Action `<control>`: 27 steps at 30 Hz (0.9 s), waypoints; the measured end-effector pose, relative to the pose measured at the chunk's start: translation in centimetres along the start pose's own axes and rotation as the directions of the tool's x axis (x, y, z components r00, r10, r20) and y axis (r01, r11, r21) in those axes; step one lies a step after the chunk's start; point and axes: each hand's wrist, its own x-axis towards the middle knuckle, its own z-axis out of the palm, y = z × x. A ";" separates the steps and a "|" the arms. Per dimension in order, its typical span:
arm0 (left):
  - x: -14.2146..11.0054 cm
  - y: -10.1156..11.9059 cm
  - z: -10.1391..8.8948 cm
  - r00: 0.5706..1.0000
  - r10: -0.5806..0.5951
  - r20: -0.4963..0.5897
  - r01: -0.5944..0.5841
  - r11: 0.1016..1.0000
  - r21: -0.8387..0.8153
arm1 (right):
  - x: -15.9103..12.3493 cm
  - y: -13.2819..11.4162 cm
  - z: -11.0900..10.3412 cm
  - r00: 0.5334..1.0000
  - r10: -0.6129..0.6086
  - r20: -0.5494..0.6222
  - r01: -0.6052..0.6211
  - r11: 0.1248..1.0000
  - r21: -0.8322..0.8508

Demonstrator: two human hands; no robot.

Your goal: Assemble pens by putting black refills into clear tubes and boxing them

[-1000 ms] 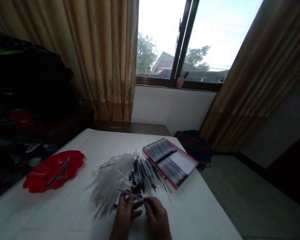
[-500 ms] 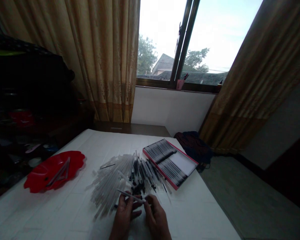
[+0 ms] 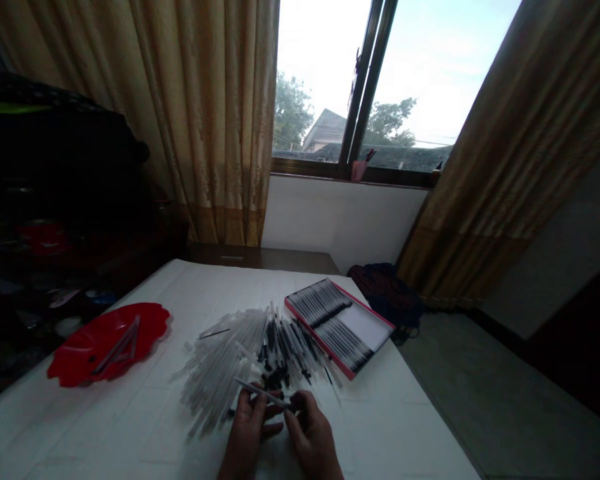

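Note:
Both of my hands meet at the near edge of a white table (image 3: 130, 427). My left hand (image 3: 247, 427) pinches a clear pen barrel (image 3: 260, 392) that lies slanted across its fingers. At the barrel's right end, my right hand (image 3: 313, 437) has its fingers closed on the tip; whether it grips a small part there I cannot make out. Just beyond my hands is a big heap of clear pen barrels and black parts (image 3: 245, 353).
A pink-rimmed flat box (image 3: 340, 323) with rows of pens lies right of the heap. A red scalloped dish (image 3: 107, 340) holding a few pens sits at the left. Dark clutter stands left of the table; curtains and a window are behind.
My hands have barely shifted and hold the same barrel. The view has tipped very slightly.

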 end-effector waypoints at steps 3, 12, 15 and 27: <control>0.0 0.0 0.0 1.000 0.005 0.004 -0.005 1.000 0.005 | 0.0 0.2 -0.2 0.998 -0.021 0.051 0.021 1.000 0.011; -0.2 0.1 0.1 1.000 0.001 -0.006 -0.001 1.000 0.016 | -0.1 0.2 0.1 0.999 -0.035 -0.015 0.034 0.999 -0.034; 0.1 -0.2 0.0 1.000 -0.007 -0.020 0.007 1.000 0.007 | -0.2 0.2 0.0 0.998 -0.062 0.029 0.062 0.998 -0.017; 0.1 0.4 -0.1 1.000 -0.004 -0.030 0.004 1.000 0.019 | 0.3 -0.5 -0.4 0.998 0.055 0.023 -0.053 0.997 -0.062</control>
